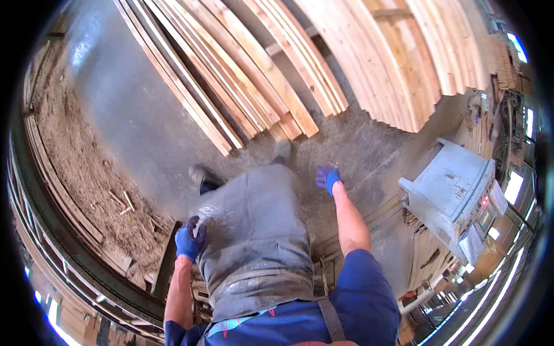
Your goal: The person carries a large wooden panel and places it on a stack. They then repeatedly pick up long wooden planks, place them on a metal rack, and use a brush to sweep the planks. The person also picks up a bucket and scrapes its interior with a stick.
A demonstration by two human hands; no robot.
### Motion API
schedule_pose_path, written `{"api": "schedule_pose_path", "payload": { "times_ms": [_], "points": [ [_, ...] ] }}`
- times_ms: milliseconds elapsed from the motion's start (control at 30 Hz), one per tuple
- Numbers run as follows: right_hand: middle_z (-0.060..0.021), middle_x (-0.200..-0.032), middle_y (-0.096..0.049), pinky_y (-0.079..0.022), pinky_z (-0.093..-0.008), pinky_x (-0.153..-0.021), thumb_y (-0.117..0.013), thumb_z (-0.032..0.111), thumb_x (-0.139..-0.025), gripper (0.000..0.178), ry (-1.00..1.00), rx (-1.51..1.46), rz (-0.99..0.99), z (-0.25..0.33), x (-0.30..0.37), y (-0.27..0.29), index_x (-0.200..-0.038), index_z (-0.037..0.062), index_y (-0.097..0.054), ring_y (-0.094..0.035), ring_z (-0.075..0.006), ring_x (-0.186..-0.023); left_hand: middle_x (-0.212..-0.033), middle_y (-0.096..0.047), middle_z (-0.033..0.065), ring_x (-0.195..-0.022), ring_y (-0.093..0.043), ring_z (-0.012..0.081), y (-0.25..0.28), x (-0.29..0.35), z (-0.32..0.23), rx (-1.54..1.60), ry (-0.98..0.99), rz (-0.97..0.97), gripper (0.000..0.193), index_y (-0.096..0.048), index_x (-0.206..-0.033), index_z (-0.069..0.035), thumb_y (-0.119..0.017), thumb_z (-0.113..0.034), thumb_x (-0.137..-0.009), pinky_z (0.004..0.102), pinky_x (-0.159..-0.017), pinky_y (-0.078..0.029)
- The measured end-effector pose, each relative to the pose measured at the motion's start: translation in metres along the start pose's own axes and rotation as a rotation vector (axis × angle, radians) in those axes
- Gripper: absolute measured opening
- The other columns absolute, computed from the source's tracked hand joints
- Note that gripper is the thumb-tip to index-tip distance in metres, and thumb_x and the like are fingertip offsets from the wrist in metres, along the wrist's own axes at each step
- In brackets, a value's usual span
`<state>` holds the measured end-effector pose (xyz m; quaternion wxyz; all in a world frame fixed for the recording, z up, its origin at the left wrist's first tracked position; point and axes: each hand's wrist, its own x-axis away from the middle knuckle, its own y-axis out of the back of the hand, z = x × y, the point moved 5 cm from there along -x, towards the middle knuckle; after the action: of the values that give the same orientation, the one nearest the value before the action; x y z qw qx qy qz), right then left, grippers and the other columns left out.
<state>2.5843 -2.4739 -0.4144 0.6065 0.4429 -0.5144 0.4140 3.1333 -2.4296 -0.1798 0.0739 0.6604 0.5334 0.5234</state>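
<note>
My left hand (pixel 190 240), in a blue glove with a dark palm, hangs beside the grey apron (pixel 254 230) over my lap and thighs. Its fingers curve apart, with nothing visible in them. Out in front of me on the right is my right hand (pixel 328 177), in a matching glove. Its fingers are loosely bent and somewhat apart, and I see nothing held there. Beyond my shoes, long pale boards (pixel 231 75) lie in spaced groups with their near ends toward me. The right hand is nearest to these ends but does not touch them.
A wider stack of boards (pixel 398 75) is at the far right. To my right stands a worn grey machine cabinet (pixel 447 179) with small red lights. Sawdust and wood scraps (pixel 104 167) cover the ground at left, beside a dark curved metal rail (pixel 75 254).
</note>
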Motion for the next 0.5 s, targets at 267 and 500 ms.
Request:
{"api": "schedule_pose_path", "payload": {
  "times_ms": [267, 500],
  "points": [
    [-0.0116, -0.13, -0.049, -0.047, -0.0505, -0.088, -0.063, 0.046, -0.084, 0.058, 0.069, 0.086, -0.206, 0.088, -0.22, -0.021, -0.13, 0.0137, -0.048, -0.052, -0.034, -0.113, -0.118, -0.058, 0.0202, -0.112, -0.052, 0.0391, -0.095, -0.154, -0.086, -0.413, -0.244, 0.042, 0.052, -0.054, -0.117, -0.001, -0.067, -0.027, -0.075, 0.0496, -0.099, -0.037],
    [-0.0094, -0.135, -0.044, -0.041, -0.0518, -0.093, -0.068, 0.052, -0.078, 0.069, 0.161, -0.105, -0.237, 0.12, -0.289, -0.033, -0.133, 0.0182, -0.046, -0.043, -0.0337, -0.12, -0.115, -0.06, 0.0172, -0.113, -0.052, 0.0387, -0.098, -0.194, -0.067, -0.282, -0.246, -0.043, 0.05, -0.058, -0.113, -0.002, -0.068, -0.024, -0.069, 0.0515, -0.101, -0.035]
  ]
}}
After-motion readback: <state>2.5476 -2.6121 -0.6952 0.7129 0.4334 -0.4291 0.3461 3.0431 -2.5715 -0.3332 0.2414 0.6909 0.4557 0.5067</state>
